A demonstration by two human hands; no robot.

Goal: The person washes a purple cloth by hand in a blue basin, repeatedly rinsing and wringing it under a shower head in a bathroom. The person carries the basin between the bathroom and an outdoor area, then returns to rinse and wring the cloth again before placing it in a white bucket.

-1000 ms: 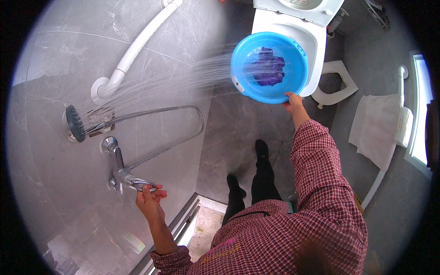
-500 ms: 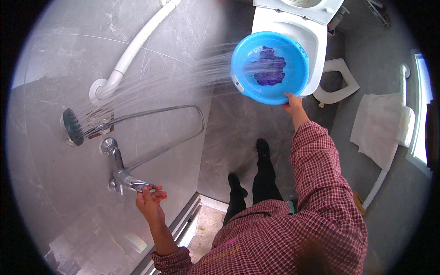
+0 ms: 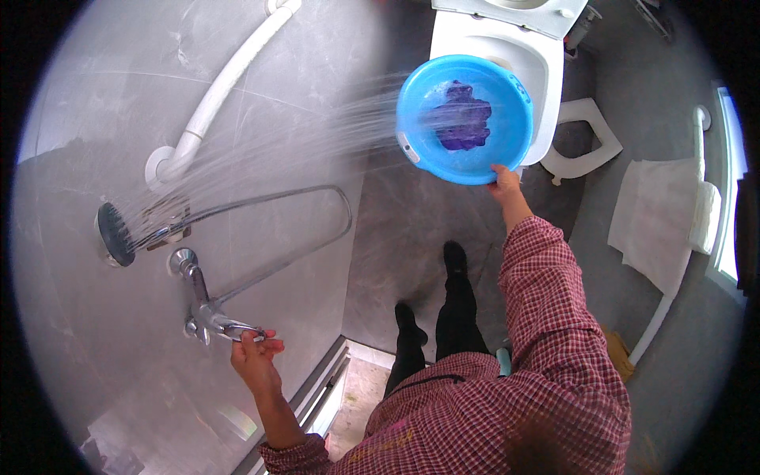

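My left hand (image 3: 257,360) is closed round the lever end of a chrome mixer tap (image 3: 210,313) on the left wall. From the shower head (image 3: 116,234) mounted above it, jets of water spray rightward into a blue plastic basin (image 3: 423,162). A crumpled dark purple cloth (image 3: 467,119) lies wet in the bottom of this basin. My right hand (image 3: 504,185) grips the basin's near rim, thumb on top and the other fingers hidden underneath. The basin is held over the front of a white toilet (image 3: 549,87); whether it rests on the bowl I cannot tell.
A metal shower hose (image 3: 336,190) loops out from the wall. Above it runs a white grab bar (image 3: 229,95). A white toilet-seat-shaped frame (image 3: 606,150) stands right of the toilet. White towels (image 3: 653,214) hang on a right-wall rail. A door track (image 3: 317,388) crosses the lower left.
The view has shifted slightly, so the tap and shower head sit a little lower and further left. Water keeps spraying, and both hands keep their holds.
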